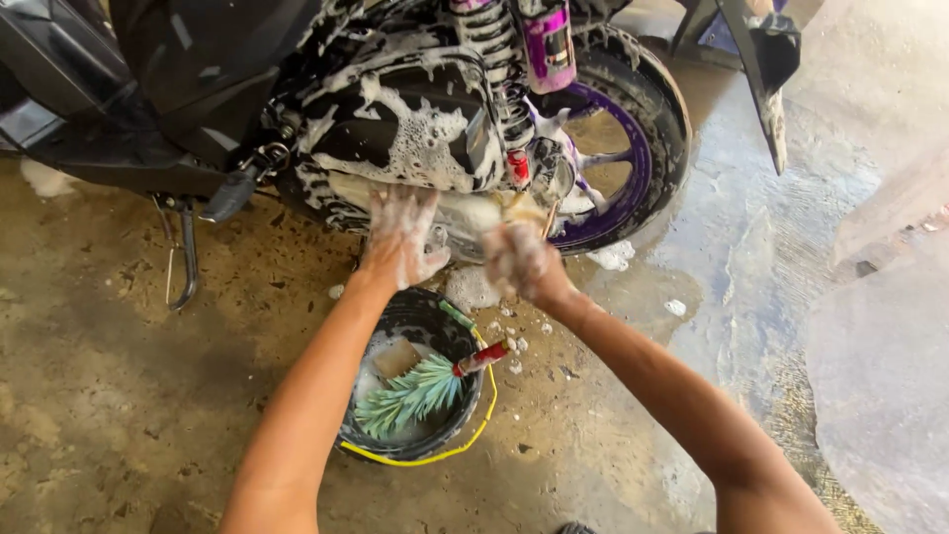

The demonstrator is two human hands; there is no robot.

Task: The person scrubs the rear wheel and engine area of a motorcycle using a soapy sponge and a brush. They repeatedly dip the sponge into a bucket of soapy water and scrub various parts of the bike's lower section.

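Landmark: black bucket (413, 435) on the wet concrete floor (119, 396), yellow bail handle lying along its near and right rim. Both hands are just beyond the bucket's far rim, up against the soapy underside of the scooter (395, 129). Left hand (400, 237) sits above the bucket's far-left edge, fingers spread apart and flat on the foam-covered engine casing, holding nothing. Right hand (522, 259) is above the far-right edge, fingers curled together around a pale, suds-soaked sponge or cloth (494, 213); motion blur there, so I can't tell which it is, or exactly how tight the grip is. That pad looks soft, light, waterlogged and slippery; judgement: best taken in a full-palm squeeze, not by fingertips, or it'll slide out. It lies inside the right fingers, pressed toward the casing, just right of the left hand, nearly touching it. In the bucket: a teal bristle brush (415, 396) with a red handle poking over the right rim, bristles down in soapy water, plus a tan sponge block (395, 358) at the far-left side of the water. The brush is stiff and its handle is wet, likely slick; grab at the red handle. Beyond and right of the bucket: rear wheel (613, 148) with purple rim, foam blobs on the floor between wheel and bucket. Side stand (183, 257) down, well left of the bucket.
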